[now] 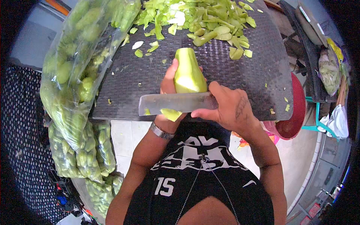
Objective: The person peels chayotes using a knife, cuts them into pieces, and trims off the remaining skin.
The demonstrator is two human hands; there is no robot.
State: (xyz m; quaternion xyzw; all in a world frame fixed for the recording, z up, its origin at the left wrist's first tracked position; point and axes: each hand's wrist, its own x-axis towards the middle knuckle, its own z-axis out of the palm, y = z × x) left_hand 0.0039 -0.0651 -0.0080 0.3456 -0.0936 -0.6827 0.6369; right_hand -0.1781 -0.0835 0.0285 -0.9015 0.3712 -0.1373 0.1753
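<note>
A peeled pale green fruit (188, 73) stands nearly upright over the dark woven tabletop (131, 86), its narrow end pointing away from me. My left hand (169, 78) is closed around its underside, with the thumb along its left side and most fingers hidden behind it. In my right hand (228, 107) is a wide-bladed knife (165, 104), held near the handle end. The blade lies crosswise at the near end of the fruit and covers part of my left hand. A piece of peel (171, 114) clings to the blade's lower edge.
Green peelings (221, 28) are heaped at the table's far side, with scraps scattered around. A large clear bag of green produce (71, 71) lies along the left edge, above more filled bags (88, 150). A red tub (292, 120) is at the lower right of the table.
</note>
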